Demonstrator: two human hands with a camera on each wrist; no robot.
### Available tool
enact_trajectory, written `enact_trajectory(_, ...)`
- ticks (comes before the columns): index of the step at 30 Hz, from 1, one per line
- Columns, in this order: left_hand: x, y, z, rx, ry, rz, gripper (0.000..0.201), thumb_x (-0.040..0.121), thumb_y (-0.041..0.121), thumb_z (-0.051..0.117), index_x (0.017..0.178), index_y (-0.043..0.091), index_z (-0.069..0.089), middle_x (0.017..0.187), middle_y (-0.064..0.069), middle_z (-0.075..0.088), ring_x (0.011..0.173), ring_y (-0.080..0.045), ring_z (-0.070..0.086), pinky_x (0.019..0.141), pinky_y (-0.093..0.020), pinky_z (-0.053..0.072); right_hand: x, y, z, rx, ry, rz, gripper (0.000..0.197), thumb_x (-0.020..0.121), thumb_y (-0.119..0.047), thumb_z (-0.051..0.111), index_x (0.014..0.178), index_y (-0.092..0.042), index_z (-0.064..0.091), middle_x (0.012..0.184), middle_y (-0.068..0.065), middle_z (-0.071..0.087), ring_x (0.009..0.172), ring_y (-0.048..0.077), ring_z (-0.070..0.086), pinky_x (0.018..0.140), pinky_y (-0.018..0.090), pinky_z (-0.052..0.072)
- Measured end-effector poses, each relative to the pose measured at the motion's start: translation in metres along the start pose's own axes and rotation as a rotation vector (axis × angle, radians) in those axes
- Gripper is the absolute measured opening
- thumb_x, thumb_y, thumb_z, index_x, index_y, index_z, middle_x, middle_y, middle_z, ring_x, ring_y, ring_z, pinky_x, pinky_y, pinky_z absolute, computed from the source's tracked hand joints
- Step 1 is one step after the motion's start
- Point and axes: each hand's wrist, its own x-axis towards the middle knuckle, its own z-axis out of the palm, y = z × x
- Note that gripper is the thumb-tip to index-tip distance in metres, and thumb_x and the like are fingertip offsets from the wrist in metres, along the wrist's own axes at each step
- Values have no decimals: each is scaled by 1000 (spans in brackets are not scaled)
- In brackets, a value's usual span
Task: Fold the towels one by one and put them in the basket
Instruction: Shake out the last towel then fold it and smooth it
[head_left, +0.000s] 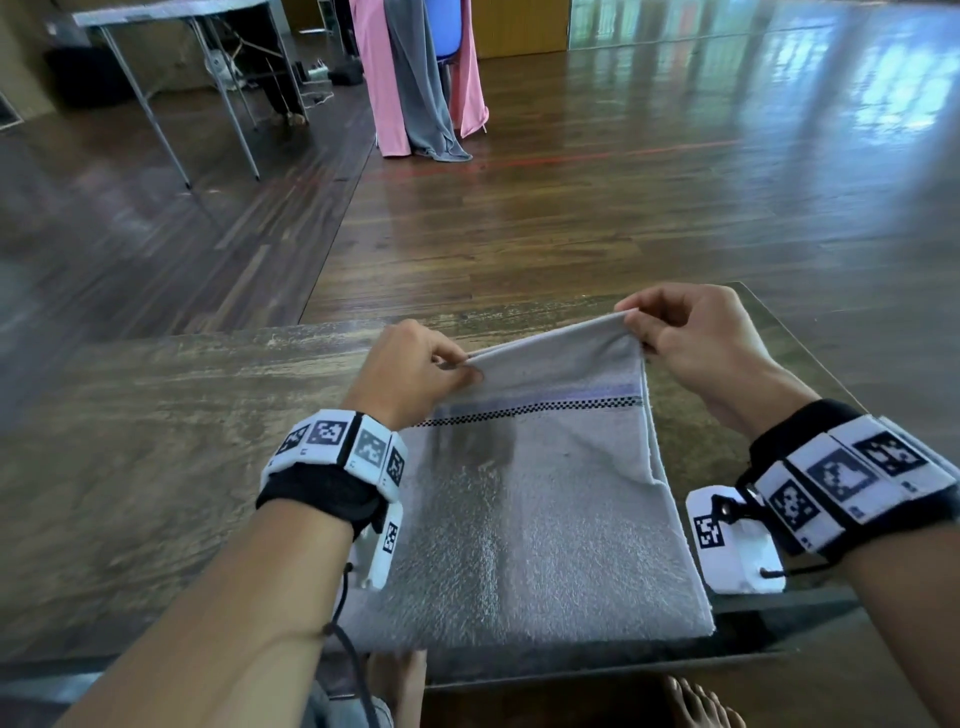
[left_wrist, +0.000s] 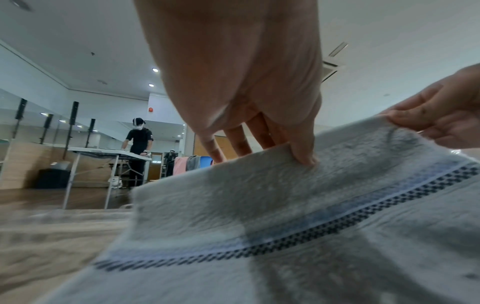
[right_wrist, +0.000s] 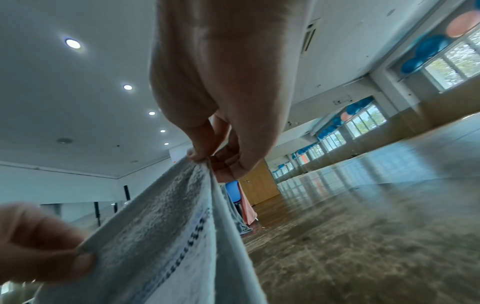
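A grey towel (head_left: 540, 509) with a blue band and a dark checkered stripe lies folded on the wooden table (head_left: 156, 441), its near edge at the table's front. My left hand (head_left: 415, 374) pinches the far left corner of the top layer, thumb on the cloth (left_wrist: 303, 158). My right hand (head_left: 675, 338) pinches the far right corner (right_wrist: 205, 160) and holds it higher. The far edge is lifted off the table between both hands, while the near part of the towel (left_wrist: 285, 267) stays flat. No basket is in view.
Pink and grey towels (head_left: 415, 78) hang over a blue chair on the floor beyond the table. A folding table (head_left: 182, 31) stands at the far left, with a person beside it in the left wrist view (left_wrist: 139, 148). Bare feet (head_left: 696, 701) show below the table's front edge.
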Motion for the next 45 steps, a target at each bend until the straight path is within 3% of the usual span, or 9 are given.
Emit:
enact_trajectory(4,-8,-18,-7,29,55,-63,15,75,27,85,86,17,82,75,5,74,70,-6,67,62,-13,44,0,10,-7,3,23,45,27,91,-15,74,77,-38,78,82,-3,77,91,30,74,86,50,61)
enact_trajectory(7,-15,-25,-9,46,83,-67,16,72,17,88,86,15,81,69,10,68,66,2,61,55,-3,40,-1,15,-8,-15,13,43,27,92,-16,74,77,-39,78,80,-7,77,78,16,70,81,44,63)
enact_trajectory(11,-19,-27,-14,30,131,6,19,68,6,88,76,15,74,69,7,67,64,-4,60,59,-6,43,0,17,-8,-19,32,35,28,92,-16,73,77,-39,78,78,-10,76,71,9,65,67,32,58)
enact_trajectory(15,-19,-29,-19,39,153,6,24,67,7,89,87,12,77,77,0,71,69,-11,63,61,-7,44,2,21,-7,-18,39,49,29,92,-13,72,74,-36,78,72,-11,75,64,7,63,66,29,55)
enact_trajectory(22,-25,-40,-26,98,140,-138,13,69,17,90,77,14,80,72,-2,71,64,-8,59,57,-12,38,4,36,-9,0,86,82,27,94,-7,68,76,-26,76,70,-8,74,60,1,66,62,18,55)
enact_trajectory(29,-27,-37,-28,33,237,-153,24,63,21,93,67,12,71,63,3,63,57,-5,51,53,-16,39,4,46,-13,-8,101,116,26,95,-5,66,79,-24,74,76,-3,74,61,1,69,65,18,56)
enact_trajectory(38,-28,-37,-30,13,242,-137,29,62,14,93,66,10,65,63,5,61,57,-7,50,50,-8,39,2,46,-16,13,107,119,29,95,0,65,79,-23,73,85,4,74,67,7,72,75,25,59)
enact_trajectory(41,-30,-36,-33,-22,147,-175,25,63,20,93,77,15,73,75,-1,71,68,-14,60,60,-19,46,2,51,-16,-16,81,131,30,95,1,63,80,-23,72,85,3,72,73,11,72,80,31,60)
enact_trajectory(45,-36,-39,-37,5,-13,-218,18,76,18,84,94,18,80,83,3,75,79,-13,69,66,-18,49,-2,59,-16,-97,18,184,30,95,4,61,81,-22,71,85,6,71,81,20,72,87,41,61)
